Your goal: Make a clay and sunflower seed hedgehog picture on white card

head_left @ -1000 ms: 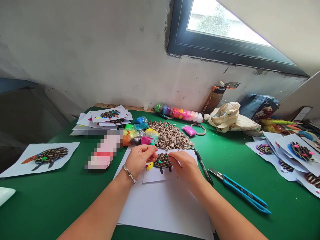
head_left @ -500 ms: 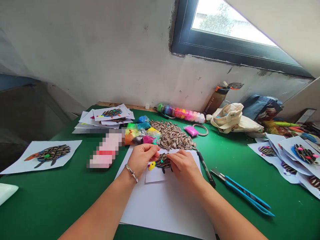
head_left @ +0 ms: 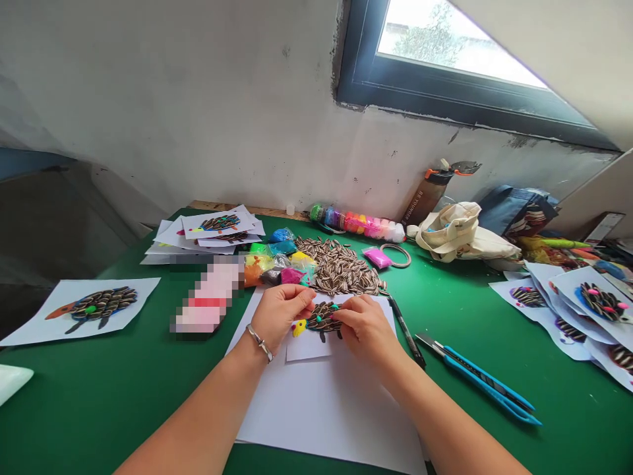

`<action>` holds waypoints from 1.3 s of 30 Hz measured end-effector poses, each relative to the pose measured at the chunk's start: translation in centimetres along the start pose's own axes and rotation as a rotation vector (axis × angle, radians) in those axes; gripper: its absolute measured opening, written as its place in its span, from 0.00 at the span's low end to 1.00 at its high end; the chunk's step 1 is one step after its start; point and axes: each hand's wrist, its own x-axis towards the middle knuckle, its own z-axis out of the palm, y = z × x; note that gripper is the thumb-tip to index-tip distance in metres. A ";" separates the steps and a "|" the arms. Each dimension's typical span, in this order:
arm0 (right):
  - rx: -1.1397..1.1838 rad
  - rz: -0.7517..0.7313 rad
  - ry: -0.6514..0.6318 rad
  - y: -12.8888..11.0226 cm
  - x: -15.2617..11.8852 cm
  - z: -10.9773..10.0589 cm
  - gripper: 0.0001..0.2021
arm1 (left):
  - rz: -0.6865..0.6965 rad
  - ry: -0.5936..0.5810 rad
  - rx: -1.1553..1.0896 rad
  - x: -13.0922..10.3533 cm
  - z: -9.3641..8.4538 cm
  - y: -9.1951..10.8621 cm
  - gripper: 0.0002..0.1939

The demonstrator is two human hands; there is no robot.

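A small white card with a seed-covered animal (head_left: 324,317) lies on large white sheets (head_left: 326,409). The animal has a yellow head, dark legs and small green dots on its seeds. At the card's upper left, my left hand (head_left: 283,311) is pinched just above the yellow head; anything between its fingertips is too small to name. My right hand (head_left: 364,324) touches the animal's right side with its fingertips together, and what they hold, if anything, is hidden. Behind the hands is a pile of striped seeds (head_left: 341,267).
Bags of coloured clay (head_left: 279,260) sit left of the seeds. A black pen (head_left: 406,332) and blue cutter (head_left: 484,379) lie on the right. Finished cards (head_left: 103,307) lie left, others (head_left: 568,310) far right. A bottle (head_left: 426,196) and cloth bag (head_left: 457,234) stand behind.
My right hand has shifted slightly, and another green dot now shows near the top of the animal. My left hand has stayed pinched in nearly the same place.
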 end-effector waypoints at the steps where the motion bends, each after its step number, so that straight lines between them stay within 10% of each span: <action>1: 0.021 0.012 0.022 0.1 0.0 -0.1 0.14 | -0.005 -0.006 -0.002 0.0 0.0 0.0 0.14; 8: 0.237 0.085 0.209 -1.1 0.1 -1.8 0.12 | -0.049 -0.086 -0.036 -0.5 0.6 0.2 0.15; 25: 0.481 0.159 0.125 -2.6 0.2 -2.1 0.06 | -0.086 -0.256 -0.042 -2.0 1.4 0.9 0.27; 32: 0.469 0.203 0.126 -1.9 0.3 -2.2 0.05 | 0.255 0.071 0.603 -0.1 -2.0 1.5 0.16; 39: 0.585 0.351 0.073 -2.1 0.4 -2.5 0.05 | 0.338 0.099 1.059 0.8 -2.4 0.5 0.18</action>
